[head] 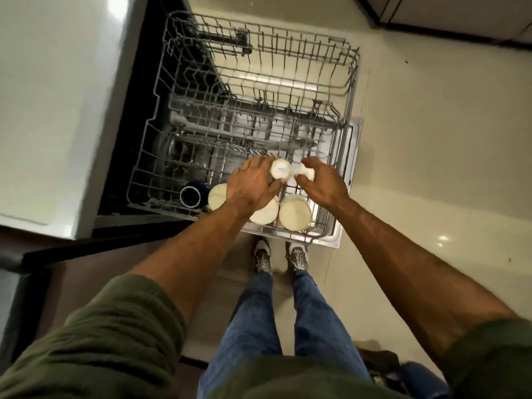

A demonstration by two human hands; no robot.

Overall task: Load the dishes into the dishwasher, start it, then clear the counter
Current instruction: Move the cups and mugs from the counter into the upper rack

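Two cups held over near end of rack (blue mug leftward): left hand clasping white cup, right hand pinching second cup.

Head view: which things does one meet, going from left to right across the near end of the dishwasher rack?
Dark blue mug, leftmost cream bowl, left hand, small white cup in its grip, second white cup, right hand gripping it.
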